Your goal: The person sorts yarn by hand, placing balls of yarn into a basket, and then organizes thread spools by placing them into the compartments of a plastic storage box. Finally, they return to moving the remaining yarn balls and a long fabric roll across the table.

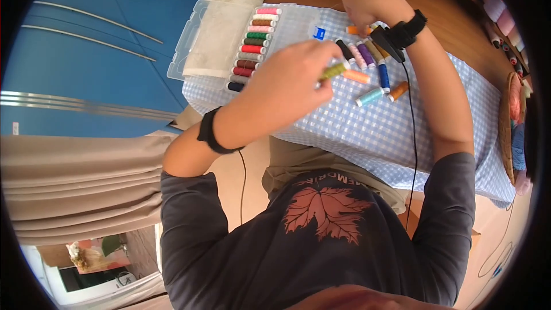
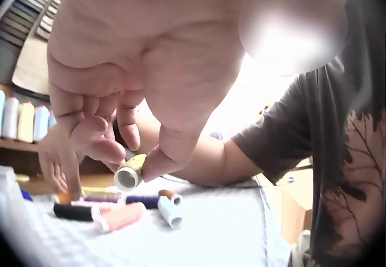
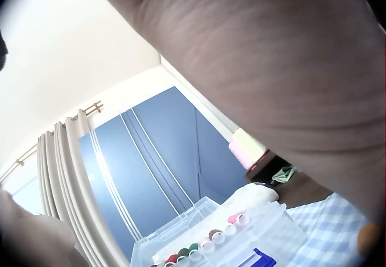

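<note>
Left hand [image 1: 287, 89] at frame centre pinches olive-green thread spool [image 1: 333, 70], lifted above checked cloth [image 1: 373, 132]. Right hand [image 1: 367, 8], upper centre, rests on loose spools [image 1: 367, 54]; grip unclear. Step judged: sorting spools. Next move needs free slot in clear box [image 1: 252, 40].

head: looks down from above on the checked cloth [image 1: 402, 132] | left wrist: very near, under the palm, faces the person | right wrist: low, looks up past the thread box [image 3: 199, 237], shared with head
</note>
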Motion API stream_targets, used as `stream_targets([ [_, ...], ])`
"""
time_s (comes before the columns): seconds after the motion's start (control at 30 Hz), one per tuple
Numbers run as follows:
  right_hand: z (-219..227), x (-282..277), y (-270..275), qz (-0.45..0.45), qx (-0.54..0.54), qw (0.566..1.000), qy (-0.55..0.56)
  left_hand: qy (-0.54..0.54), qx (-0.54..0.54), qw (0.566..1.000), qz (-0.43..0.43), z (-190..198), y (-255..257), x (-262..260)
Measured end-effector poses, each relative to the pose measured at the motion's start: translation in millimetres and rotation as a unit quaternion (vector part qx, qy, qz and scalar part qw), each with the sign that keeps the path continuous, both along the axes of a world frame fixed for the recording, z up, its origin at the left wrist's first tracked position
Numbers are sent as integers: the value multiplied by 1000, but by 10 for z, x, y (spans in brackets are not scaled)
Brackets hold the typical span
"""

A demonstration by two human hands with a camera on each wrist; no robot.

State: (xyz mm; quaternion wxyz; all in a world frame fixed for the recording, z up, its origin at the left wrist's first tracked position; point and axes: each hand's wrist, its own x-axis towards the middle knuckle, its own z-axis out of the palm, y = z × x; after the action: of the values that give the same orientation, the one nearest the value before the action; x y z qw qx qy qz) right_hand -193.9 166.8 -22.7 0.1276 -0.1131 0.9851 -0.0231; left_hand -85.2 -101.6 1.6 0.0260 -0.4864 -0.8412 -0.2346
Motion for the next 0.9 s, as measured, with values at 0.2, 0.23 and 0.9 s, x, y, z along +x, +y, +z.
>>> stream_targets([
  [0.2, 8, 39, -60, 3, -20, 999, 47, -57, 74, 984, 149, 113, -722, -75],
  [0.23, 43, 40, -69, 13, -36, 997, 73, -63, 63, 984, 158, 47, -821, -86],
  [0.9, -16, 717, -1296, 167, -359, 917, 40, 21, 147, 985, 87, -727, -1206, 78],
])
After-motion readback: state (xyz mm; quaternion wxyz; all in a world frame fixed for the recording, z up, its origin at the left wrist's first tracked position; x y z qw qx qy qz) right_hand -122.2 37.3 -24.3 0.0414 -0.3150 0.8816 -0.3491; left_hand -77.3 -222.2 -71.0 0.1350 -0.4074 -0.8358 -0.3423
